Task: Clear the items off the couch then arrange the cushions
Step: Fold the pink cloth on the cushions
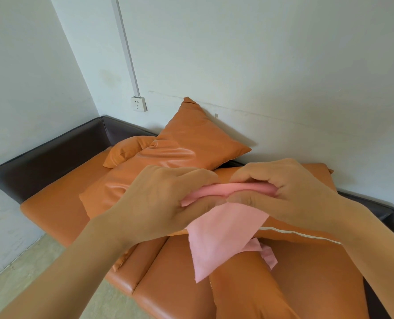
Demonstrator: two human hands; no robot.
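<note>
Both hands hold a pink cloth [226,226] above the orange couch [173,291]. The left hand [168,199] pinches the folded upper edge between thumb and curled fingers, and the right hand [283,192] grips the same edge just beside it, fingers curled over the fold. The rest of the cloth hangs down loose over a cushion with a white zip line [306,229]; a pink corner shows below it.

The step in hand looks like folding or gathering the cloth so it can leave the couch. To do it well, the person should lift until the hanging part is free of the cushion, keep both pinches firm, and gather the loose tail. Three other orange cushions [191,139] lie skewed toward the wall, not yet arranged.
</note>
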